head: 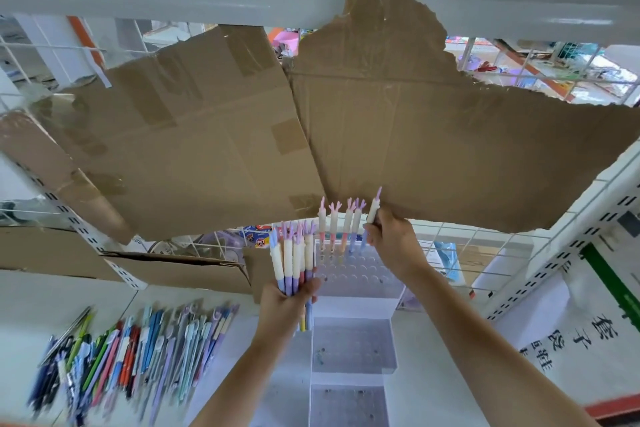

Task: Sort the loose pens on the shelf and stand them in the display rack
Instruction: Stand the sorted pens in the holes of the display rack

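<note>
A white tiered display rack (353, 347) with rows of holes stands on the shelf in the middle. Several cream pens with antler tops (337, 227) stand in its back row. My right hand (393, 241) pinches one more cream pen (373, 210) at the right end of that row, its tip near a hole. My left hand (289, 298) grips a bundle of similar cream-and-purple pens (294, 260), held upright just left of the rack. A heap of loose coloured pens (138, 354) lies on the shelf at the lower left.
Torn brown cardboard (311, 135) hangs from the shelf above and covers the wire grid behind. A flat cardboard piece (180, 272) leans at the back left. White perforated uprights (571, 253) flank the bay. A white bag with black characters (568, 340) stands at right.
</note>
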